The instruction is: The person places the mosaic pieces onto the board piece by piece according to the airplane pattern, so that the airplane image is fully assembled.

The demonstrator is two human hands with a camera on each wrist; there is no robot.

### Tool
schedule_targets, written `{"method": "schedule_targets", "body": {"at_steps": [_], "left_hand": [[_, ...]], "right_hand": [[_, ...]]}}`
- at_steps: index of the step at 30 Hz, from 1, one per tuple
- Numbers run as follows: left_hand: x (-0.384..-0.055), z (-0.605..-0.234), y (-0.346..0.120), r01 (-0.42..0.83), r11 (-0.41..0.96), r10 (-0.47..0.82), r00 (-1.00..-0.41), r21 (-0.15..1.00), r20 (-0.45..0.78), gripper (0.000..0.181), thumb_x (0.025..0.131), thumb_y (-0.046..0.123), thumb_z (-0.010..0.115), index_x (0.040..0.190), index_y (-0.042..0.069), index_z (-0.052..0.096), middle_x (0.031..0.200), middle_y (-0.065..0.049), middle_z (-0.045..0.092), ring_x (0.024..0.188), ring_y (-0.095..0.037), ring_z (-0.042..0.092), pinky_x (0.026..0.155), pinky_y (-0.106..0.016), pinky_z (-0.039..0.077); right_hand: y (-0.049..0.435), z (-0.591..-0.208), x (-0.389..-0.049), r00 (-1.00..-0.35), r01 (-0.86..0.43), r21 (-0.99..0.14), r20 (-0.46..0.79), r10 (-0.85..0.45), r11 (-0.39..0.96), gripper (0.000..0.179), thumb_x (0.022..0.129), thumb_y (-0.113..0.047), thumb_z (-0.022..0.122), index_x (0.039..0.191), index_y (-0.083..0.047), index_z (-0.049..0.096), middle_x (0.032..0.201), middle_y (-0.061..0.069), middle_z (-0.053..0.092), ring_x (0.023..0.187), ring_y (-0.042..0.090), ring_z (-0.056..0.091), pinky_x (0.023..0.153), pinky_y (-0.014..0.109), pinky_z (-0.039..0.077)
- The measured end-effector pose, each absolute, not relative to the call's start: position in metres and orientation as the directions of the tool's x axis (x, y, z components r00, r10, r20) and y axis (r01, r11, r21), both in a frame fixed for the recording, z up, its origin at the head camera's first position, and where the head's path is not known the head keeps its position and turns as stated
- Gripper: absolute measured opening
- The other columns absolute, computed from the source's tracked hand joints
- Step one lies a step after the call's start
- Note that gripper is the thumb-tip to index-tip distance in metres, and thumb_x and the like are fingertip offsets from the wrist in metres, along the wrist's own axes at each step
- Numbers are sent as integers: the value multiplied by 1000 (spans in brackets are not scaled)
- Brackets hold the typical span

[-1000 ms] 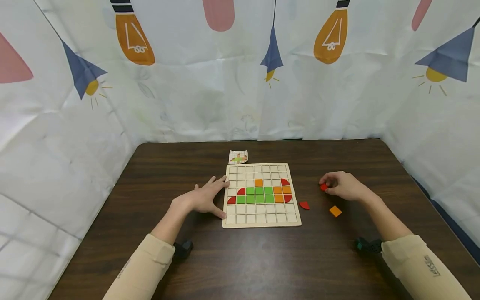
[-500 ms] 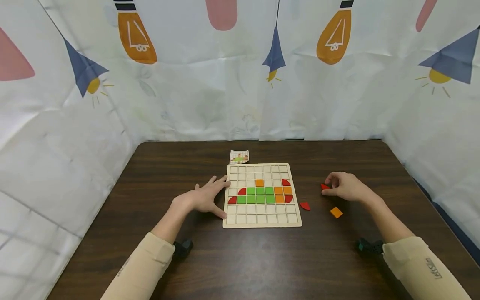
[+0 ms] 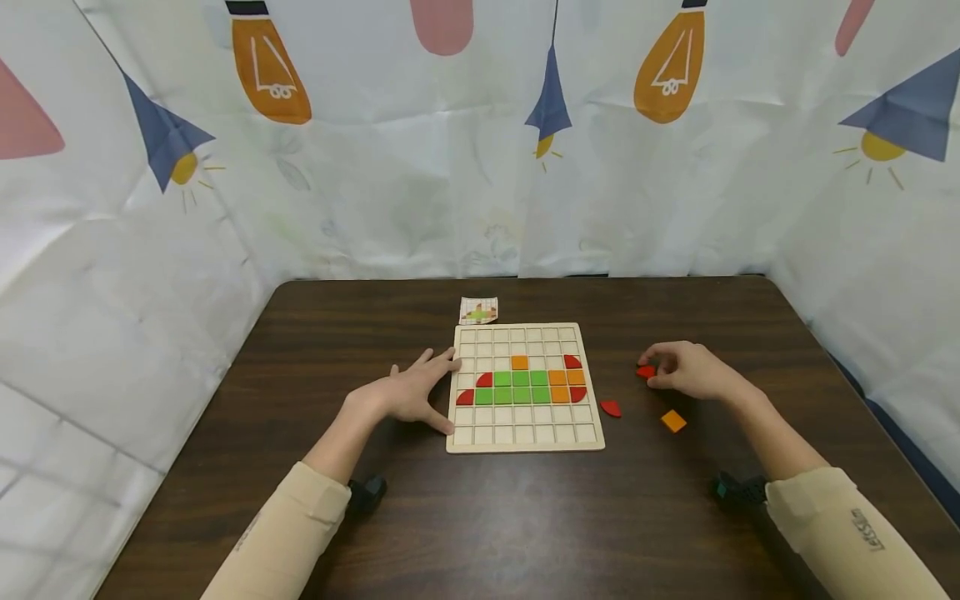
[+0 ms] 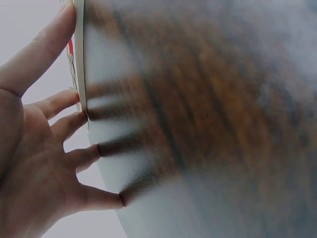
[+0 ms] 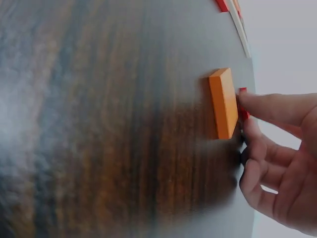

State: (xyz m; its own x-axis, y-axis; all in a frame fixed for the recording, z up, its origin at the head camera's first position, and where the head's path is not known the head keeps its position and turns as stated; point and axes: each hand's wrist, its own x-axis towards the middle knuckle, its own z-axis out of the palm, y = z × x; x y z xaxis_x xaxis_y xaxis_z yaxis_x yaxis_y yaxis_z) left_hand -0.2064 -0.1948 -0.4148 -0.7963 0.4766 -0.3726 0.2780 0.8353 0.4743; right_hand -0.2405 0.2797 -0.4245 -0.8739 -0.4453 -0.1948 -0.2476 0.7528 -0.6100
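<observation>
A pale wooden grid board [image 3: 525,435] lies flat on the table. Green squares [image 3: 521,387], orange squares [image 3: 557,378] and red quarter-circle tiles [image 3: 483,380] fill some of its cells. My left hand [image 3: 408,393] rests at the board's left edge, fingers spread, with thumb and fingertips touching the rim. To the right of the board, my right hand [image 3: 692,372] pinches a red tile [image 3: 646,372] between thumb and fingers, low over the table. Fingers partly cover that tile, also in the right wrist view. An orange square tile [image 3: 673,421] lies just in front of this hand.
A loose red quarter-circle tile [image 3: 611,408] lies beside the board's right edge. Behind the board is a small card [image 3: 478,311] printed with a coloured grid pattern. The dark wooden table [image 3: 525,525] ends at a patterned white curtain [image 3: 420,200].
The red tile turns and shifts slightly in the right hand's fingertips, while that hand stays in about the same place. The left hand and the board keep their positions.
</observation>
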Motion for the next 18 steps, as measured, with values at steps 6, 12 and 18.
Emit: {"method": "schedule_targets", "body": {"at_steps": [6,12,18], "left_hand": [[-207,-415,-194,284,834,482,-793,474,-372,110,80,46,88,164,13,26,172,-9,5,156,-39,-2,107,-82,3],[-207,-413,-194,286,834,481,-797,472,-366,110,80,46,88,164,13,26,172,-10,6,156,-40,-1,107,-83,4],[-207,-414,-194,284,836,477,-798,470,-367,110,80,45,88,164,13,26,172,-10,6,155,-40,-1,107,-83,4]], "right_hand": [[283,-428,-238,-897,-241,-594,-165,-409,767,34,93,-17,78,118,0,63,79,2,58,63,18,50,58,32,42],[281,-427,-238,-900,-272,-567,-137,-414,777,24,93,-15,77,108,-1,66,79,2,57,64,19,51,59,33,44],[280,-425,-240,-894,-283,-550,-144,-424,786,23,94,-17,75,107,0,66,82,2,61,68,18,54,64,35,47]]}}
